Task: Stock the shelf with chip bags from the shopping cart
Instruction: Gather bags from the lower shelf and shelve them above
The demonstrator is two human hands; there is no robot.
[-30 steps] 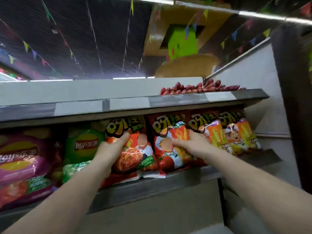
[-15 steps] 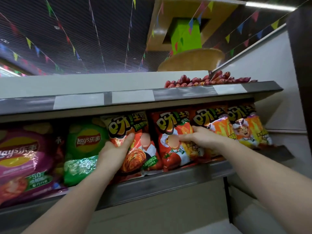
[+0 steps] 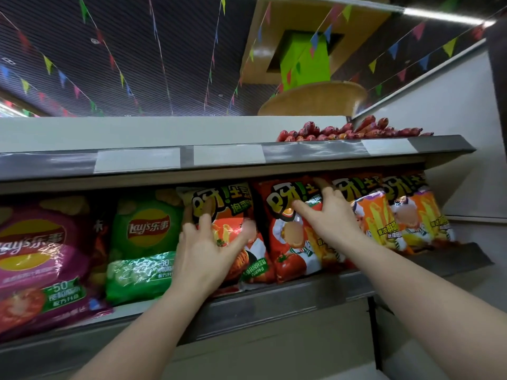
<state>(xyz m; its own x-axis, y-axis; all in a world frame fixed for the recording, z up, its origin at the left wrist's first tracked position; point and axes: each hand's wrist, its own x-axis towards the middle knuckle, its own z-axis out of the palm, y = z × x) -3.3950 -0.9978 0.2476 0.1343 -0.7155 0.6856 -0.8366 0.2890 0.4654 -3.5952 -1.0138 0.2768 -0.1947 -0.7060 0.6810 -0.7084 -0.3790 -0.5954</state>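
A person's left hand (image 3: 204,249) lies spread, fingers straight, on an orange chip bag (image 3: 233,234) on the shelf (image 3: 274,300). Their right hand (image 3: 327,215) presses flat against the neighbouring red chip bag (image 3: 293,242).

Bright ceiling strip, foil glare, warped edges

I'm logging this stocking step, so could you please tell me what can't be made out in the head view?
- Shopping cart: not in the frame, so the remaining bags are unknown.
- Kimchi-flavour bag: its left half is covered by the left hand.
- Tomato-flavour bag: its right part is behind the right hand.
- Purple Lay's bag: cut off by the left edge.
- Depth behind the front row: hidden by the bags.
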